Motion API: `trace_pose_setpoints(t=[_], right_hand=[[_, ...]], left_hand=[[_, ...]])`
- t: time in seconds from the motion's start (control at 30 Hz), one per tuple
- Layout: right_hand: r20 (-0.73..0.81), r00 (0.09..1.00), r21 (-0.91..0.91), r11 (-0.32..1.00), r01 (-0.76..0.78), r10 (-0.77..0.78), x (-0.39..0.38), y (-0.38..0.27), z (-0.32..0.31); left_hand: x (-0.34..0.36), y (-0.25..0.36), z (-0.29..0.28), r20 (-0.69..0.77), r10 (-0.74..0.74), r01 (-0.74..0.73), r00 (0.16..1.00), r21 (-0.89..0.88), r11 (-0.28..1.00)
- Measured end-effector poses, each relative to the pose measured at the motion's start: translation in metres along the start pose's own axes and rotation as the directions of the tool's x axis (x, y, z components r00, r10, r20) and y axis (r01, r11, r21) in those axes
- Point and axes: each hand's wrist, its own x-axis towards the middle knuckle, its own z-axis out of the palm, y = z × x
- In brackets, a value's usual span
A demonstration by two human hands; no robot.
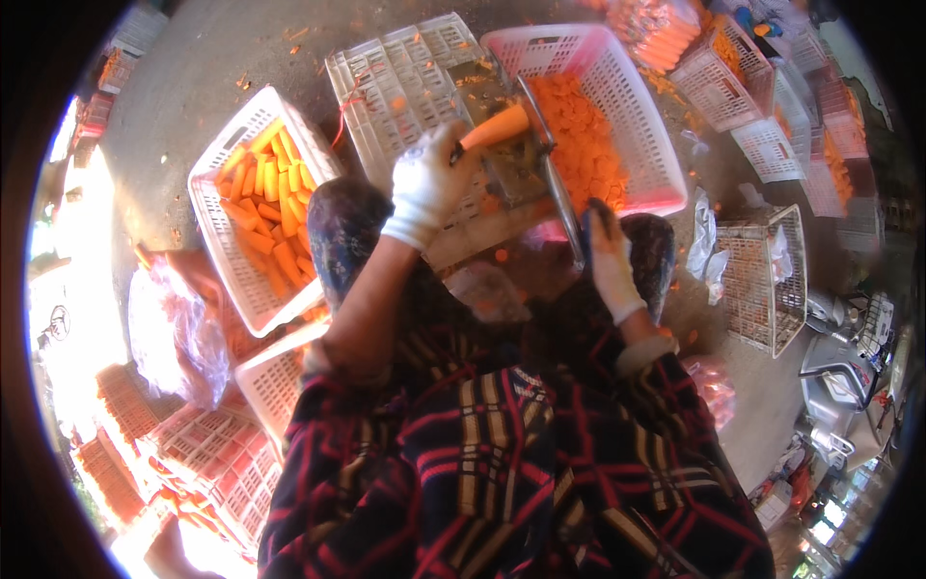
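My left hand [429, 183], in a white glove, grips a peeled carrot [497, 128] over a cutting rig [502, 188] on an upturned pale crate [386, 82]. A long metal blade [553, 174] with a bar-like handle runs along the rig's right side. My right hand [610, 261], gloved with a dark palm, is just right of the handle's end, fingers stretched upward; whether it touches the handle is unclear. Beyond the blade, a crate [656, 164] holds sliced carrot [569, 111]. A crate [207, 188] of carrot pieces [270, 183] stands left of my knee.
Stacked carrot crates [714, 96] are at upper right. A wire cage [762, 280] and a parked scooter [839, 386] are on the right. At left lie a plastic bag [174, 338] and more crates [207, 454]. Carrot scraps litter the concrete floor [203, 58].
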Motion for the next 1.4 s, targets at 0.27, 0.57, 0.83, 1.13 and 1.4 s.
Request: trace_pose_setpoints(t=[0.27, 0.57, 0.83, 1.13, 1.4], right_hand=[[0.394, 0.865, 0.773, 0.398, -0.494, 0.311, -0.037, -0.094, -0.075], [0.643, 0.757, 0.679, 0.371, -0.633, 0.115, -0.069, -0.147, -0.108], [0.670, 0.705, 0.640, 0.302, -0.707, 0.230, -0.085, -0.147, -0.109], [0.688, 0.711, 0.622, 0.388, -0.680, 0.146, -0.085, -0.142, -0.114], [0.625, 0.774, 0.691, 0.386, -0.611, 0.107, -0.090, -0.143, -0.118]], left_hand=[[-0.087, 0.090, -0.097, 0.458, 0.768, 0.264, 0.448, -0.888, 0.376], [-0.078, 0.155, -0.138, 0.497, 0.737, 0.212, 0.458, -0.866, 0.453], [-0.069, 0.142, -0.144, 0.506, 0.813, -0.141, 0.288, -0.817, 0.559], [-0.065, 0.135, -0.146, 0.453, 0.839, -0.093, 0.303, -0.862, 0.499], [-0.070, 0.113, -0.143, 0.528, 0.687, 0.460, 0.499, -0.833, 0.306]])
